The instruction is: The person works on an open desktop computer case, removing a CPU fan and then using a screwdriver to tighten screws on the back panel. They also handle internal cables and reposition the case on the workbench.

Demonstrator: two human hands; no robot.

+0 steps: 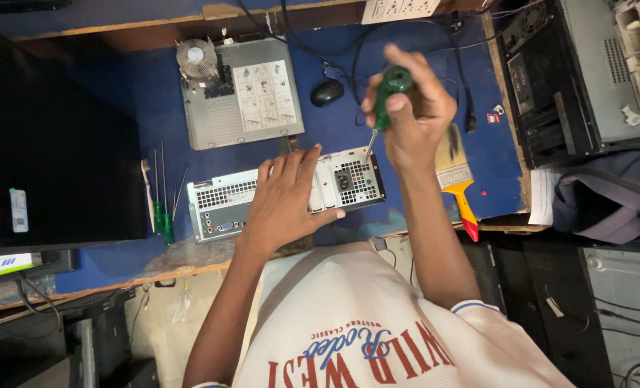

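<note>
The left hand (285,197) presses on the computer case (226,201) while the right hand (410,111) grips a green-handled screwdriver (386,97) above it.

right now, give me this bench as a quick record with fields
surface: blue bench top
left hand: flat on a small computer case stood on its side, ports facing the person
right hand: gripping a green screwdriver, tip at the case's top edge near the power supply grille
left of case: two green screwdrivers and a toothbrush
behind case: grey panel with a fan, black mouse
right of case: brush with yellow and red handle
</note>
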